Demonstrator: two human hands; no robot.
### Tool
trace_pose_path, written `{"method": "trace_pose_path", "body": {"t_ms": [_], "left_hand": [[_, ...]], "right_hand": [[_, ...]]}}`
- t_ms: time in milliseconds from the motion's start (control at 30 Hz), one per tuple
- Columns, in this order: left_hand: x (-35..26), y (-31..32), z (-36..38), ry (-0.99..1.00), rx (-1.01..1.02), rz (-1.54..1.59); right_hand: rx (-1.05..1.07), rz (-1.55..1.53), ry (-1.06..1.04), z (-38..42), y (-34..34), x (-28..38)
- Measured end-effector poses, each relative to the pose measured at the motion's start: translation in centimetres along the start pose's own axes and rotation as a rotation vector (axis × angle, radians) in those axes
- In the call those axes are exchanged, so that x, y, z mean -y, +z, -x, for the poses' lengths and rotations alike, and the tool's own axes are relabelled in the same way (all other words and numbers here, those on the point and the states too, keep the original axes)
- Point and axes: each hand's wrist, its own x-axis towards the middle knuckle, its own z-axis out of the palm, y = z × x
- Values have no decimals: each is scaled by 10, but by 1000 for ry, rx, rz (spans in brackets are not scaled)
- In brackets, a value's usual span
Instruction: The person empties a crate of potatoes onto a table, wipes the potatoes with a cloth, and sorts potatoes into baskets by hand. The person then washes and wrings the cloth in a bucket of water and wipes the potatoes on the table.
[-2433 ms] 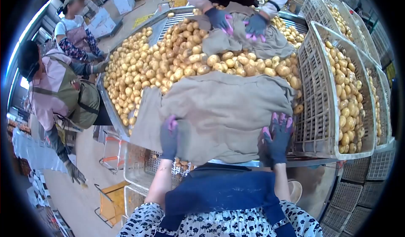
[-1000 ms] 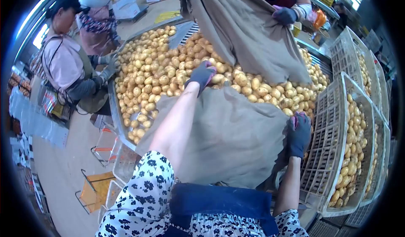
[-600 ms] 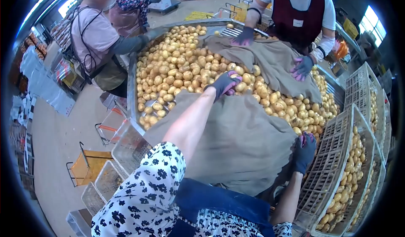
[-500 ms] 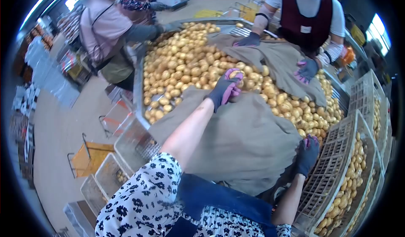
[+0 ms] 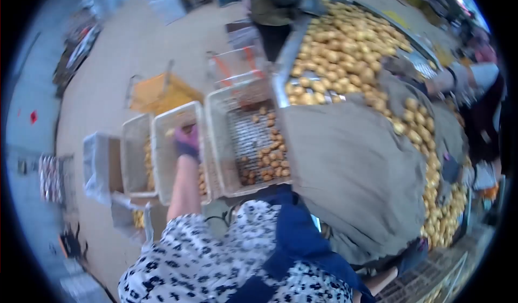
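Observation:
My left hand [image 5: 187, 141], in a grey and pink glove, reaches down into the middle plastic crate [image 5: 163, 165]. A pale yellow potato [image 5: 171, 133] shows at its fingertips, blurred by motion; the fingers are closed round it. Some potatoes [image 5: 203, 180] lie in that crate beside my forearm. Far to the right, my right hand [image 5: 413, 255], gloved too, lies at the edge of the grey-brown cloth [image 5: 350, 168], near the potatoes [image 5: 440, 227] on the sorting table; its fingers are smeared. The cloth covers the near part of the table.
A larger crate [image 5: 221, 157] with small potatoes stands against the table, another crate [image 5: 129, 160] on the left. Beyond are a yellow crate [image 5: 156, 94] and a bag-lined box [image 5: 102, 165]. A co-worker's arm [image 5: 445, 82] reaches over the cloth. A slatted crate [image 5: 431, 273] stands at lower right.
My view has swung left toward the crates. My left hand has moved from over the potato heap into the middle crate, with a potato. My right hand stays by the cloth's edge.

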Motion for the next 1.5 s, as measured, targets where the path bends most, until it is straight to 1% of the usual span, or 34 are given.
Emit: {"method": "trace_pose_path", "body": {"t_ms": [67,100,133,167,200,233,267,300,333,367,400,467,500,567,600,667,700,733,800,833,867,933,967,1033,1067,1133,1167,1200,1267,1300,1400,1433,1467,1500], "left_hand": [[12,38,-3,-355,67,1138],[-8,57,-6,-579,192,1353],[-36,63,-9,-830,316,1533],[-85,69,-6,-691,559,1517],[-141,77,0,-621,564,1298],[-188,83,3,-373,698,1031],[-217,105,6,-245,808,994],[-251,114,11,-172,1027,1124],[-280,130,18,-33,1152,1109],[-324,127,27,62,1209,926],[-350,139,35,89,1240,922],[-390,166,49,391,1344,732],[-403,182,55,424,1376,728],[-421,224,71,1000,1008,327],[-418,250,76,1032,1027,330],[-407,290,72,1526,156,335],[-417,269,70,938,1022,424],[-431,249,64,948,1015,413],[-463,206,57,809,1122,223],[-473,202,64,782,881,406],[-486,201,69,782,878,404],[-513,204,79,1034,884,783],[-523,207,87,1031,880,788],[-542,216,98,977,1167,450],[-543,235,99,983,1163,457],[-543,282,103,1008,1379,250],[-565,255,104,1038,1381,-35],[-567,254,107,1052,1386,-42],[-563,250,101,1082,1134,-142],[-558,245,99,1101,1078,-148],[-543,247,78,1091,1114,-309],[-529,255,68,1142,1084,-195],[-521,228,66,1050,1114,-69],[-506,225,63,1002,1105,86]], "right_hand": [[-44,64,-2,7,-1,13],[-89,381,-221,3,-3,-3],[3,457,-128,4,-6,8],[-59,519,-178,12,-5,19],[-129,462,-184,14,-2,14],[-100,437,-151,13,-2,10],[-77,433,-102,15,-3,14],[-95,459,-129,17,-2,14],[-113,484,-153,19,-1,11],[-121,475,-153,21,-1,10],[-128,467,-152,23,-1,10],[-122,376,-72,32,-4,26],[-136,382,-75,37,-4,27],[-174,394,-40,44,-4,24],[-164,367,-81,47,-4,22],[-162,330,-114,51,-2,14],[-220,296,-129,53,1,9],[-276,257,-146,53,7,7],[-262,272,-141,54,9,19],[-269,302,-151,53,12,18],[-279,336,-164,50,12,18],[-249,331,-149,46,12,20],[-223,315,-137,45,12,19],[-234,305,-139,44,13,21],[-243,305,-141,44,13,22],[-230,341,-165,44,12,20],[-273,314,-175,43,16,16],[-278,314,-160,44,14,17],[-267,272,-159,40,13,23],[-296,294,-176,38,16,19],[-309,315,-168,35,16,19],[-298,311,-166,34,17,16],[-294,297,-165,34,17,15],[-307,267,-178,34,17,14]]}}
